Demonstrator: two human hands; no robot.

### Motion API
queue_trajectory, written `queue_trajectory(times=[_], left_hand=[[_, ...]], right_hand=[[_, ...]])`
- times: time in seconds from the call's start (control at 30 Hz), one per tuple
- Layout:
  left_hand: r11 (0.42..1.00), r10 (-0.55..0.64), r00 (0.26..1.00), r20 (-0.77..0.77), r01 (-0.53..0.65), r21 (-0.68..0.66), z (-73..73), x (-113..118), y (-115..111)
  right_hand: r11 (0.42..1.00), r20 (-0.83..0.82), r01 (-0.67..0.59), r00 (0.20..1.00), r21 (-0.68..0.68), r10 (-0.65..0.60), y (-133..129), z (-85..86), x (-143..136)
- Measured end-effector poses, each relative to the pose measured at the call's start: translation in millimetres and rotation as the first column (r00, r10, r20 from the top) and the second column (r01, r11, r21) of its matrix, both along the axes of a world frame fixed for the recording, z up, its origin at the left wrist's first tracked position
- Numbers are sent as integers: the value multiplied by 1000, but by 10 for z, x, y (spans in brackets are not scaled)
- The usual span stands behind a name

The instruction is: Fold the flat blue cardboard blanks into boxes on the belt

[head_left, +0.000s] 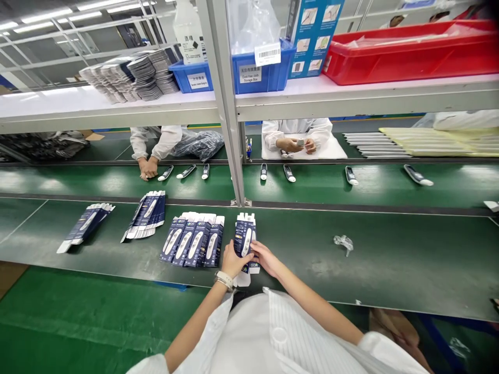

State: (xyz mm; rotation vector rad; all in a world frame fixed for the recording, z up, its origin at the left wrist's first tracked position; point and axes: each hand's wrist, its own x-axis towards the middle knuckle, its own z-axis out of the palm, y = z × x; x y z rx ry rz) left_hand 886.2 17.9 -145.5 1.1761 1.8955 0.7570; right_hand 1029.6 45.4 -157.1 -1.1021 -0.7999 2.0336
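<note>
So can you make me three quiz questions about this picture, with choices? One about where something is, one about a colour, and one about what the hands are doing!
1. Where does the crumpled clear wrapper lie?
A. to the right of the hands on the green table
B. up in the red bin
C. under the fanned stack

2. What colour is the big bin on the upper shelf at the right?
A. yellow
B. red
C. black

3. What are the left hand and right hand doing?
A. resting flat and empty
B. both gripping the same dark blue box
C. each lifting a different box

Answers:
1 A, the wrapper sits alone on bare table, right of the hands.
2 B, the bin is plainly red, beside a blue one.
3 B, both hands close on one box from either side.
</note>
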Motion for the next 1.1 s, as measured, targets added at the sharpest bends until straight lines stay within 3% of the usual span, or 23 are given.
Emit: queue_trajectory(times=[0.13, 0.2, 0.4, 0.6, 0.9, 1.0, 1.1], left_hand=[[982, -182, 944, 276, 163, 93, 255, -68, -134], [974, -224, 912, 345, 193, 122, 367, -101, -165], [958, -276, 902, 332, 229, 174, 615, -210, -96], [954, -299, 885, 357, 279, 107, 632, -191, -12], [939, -342, 851, 400, 327, 107, 634, -150, 8], [935, -355, 858, 371, 326, 141, 654, -130, 38], [937, -333, 886, 321, 273, 218, 699, -109, 105]], right_hand=[[981, -272, -176, 943, 81, 192, 93, 226, 31], [970, -322, -220, 915, 102, 241, 110, 310, 32], [990, -156, -81, 983, 119, 99, 86, 449, -22], [988, -36, 114, 993, 105, -111, 73, 523, -46], [964, -90, 229, 972, 139, -218, 118, 585, 65], [958, -52, 206, 978, 198, -200, 124, 605, 103], [965, 26, 54, 998, 256, -63, 115, 629, 131]])
